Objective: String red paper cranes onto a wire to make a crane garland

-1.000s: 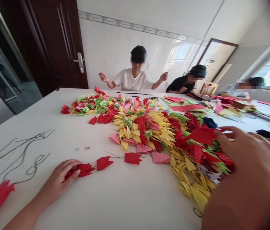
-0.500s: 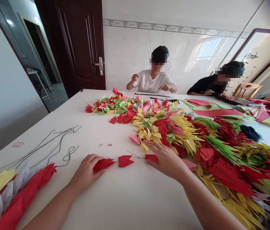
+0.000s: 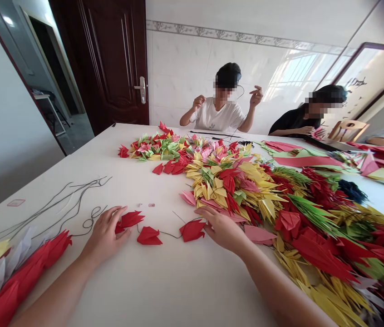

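Note:
Three red folded paper cranes lie in a row on a dark cord (image 3: 170, 235) in front of me. My left hand (image 3: 105, 234) has its thumb and fingers around the left red paper crane (image 3: 130, 220). The middle red crane (image 3: 149, 236) rests on the table, untouched by either hand. At the right end, my right hand (image 3: 224, 229) has thumb and fingertips at the edge of the right red crane (image 3: 192, 230); its exact grip is partly hidden. A thin straight end of the cord or a needle sticks up beside that crane.
A large heap of yellow, red, green and pink folded papers (image 3: 267, 190) covers the right side. Loose dark cords (image 3: 76, 204) and strung red and white cranes (image 3: 32, 277) lie at left. Across the white table (image 3: 137, 281) sit a person in white (image 3: 221, 116) and another in black (image 3: 290, 119).
Both hands have shifted left with the cranes, and the cord between them now sags. My right hand uncovers more of the right crane. The person in white has raised a hand.

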Demonstrator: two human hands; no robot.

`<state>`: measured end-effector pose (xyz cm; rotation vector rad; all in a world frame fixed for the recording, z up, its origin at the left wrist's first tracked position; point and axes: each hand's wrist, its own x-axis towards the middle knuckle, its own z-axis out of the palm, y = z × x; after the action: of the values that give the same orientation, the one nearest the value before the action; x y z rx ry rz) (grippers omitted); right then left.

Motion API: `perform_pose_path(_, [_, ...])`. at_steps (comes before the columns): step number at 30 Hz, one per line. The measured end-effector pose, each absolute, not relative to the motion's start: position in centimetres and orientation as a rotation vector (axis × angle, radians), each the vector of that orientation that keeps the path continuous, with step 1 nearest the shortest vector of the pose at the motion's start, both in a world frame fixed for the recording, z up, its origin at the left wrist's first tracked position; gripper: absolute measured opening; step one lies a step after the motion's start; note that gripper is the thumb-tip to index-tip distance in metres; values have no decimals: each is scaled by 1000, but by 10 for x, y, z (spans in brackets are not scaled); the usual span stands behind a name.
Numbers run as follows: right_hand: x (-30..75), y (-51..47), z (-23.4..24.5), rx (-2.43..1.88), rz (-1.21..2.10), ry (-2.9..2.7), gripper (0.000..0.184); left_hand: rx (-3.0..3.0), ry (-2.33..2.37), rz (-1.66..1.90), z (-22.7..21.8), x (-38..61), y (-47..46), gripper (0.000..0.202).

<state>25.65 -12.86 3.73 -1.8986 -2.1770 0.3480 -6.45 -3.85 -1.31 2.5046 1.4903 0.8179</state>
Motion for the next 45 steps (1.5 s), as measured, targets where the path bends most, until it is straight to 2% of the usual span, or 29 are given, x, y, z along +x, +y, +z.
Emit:
perform_pose_path(2, [250,-121,27,-1873,384,-2213,47,2523,1456,865,-12,-64,-39,44])
perform_pose_path(8, [250,-114,12,-1904,460,-2097,17,2572,1359,782,-12,-63,-37,38])
perform_pose_path(13, [259,-114,4,-1790,455,-1889,12,2575,1347,746,-13,-65,-36,37])
perform_pose_path(17, [265,-113,0,-1540,698,-1689,4,2563,1343,736,-12,-65,-37,37])
perform_pose_path(21, [270,-111,-5,-1391,1033,-1395,13,2560,1353,707,-10,-65,-36,37])
perform_pose_path(25, [275,-108,-7,-1262,1083,-1142,28,2556,1357,689,-9,-64,-36,38])
perform_pose_path(31, [278,-106,-10,-1275,963,-1064,40,2559,1356,694,-6,-63,-37,37])
perform_pose_path(35, [275,-106,-12,-1338,812,-1176,40,2561,1358,699,-6,-64,-37,36])
perform_pose_path(40, [273,-110,-7,-1434,209,-1388,21,2536,1369,712,-8,-66,-37,36])
perform_pose_path(45, [271,-115,2,-1305,-343,-1598,8,2489,1386,729,-8,-65,-37,36])
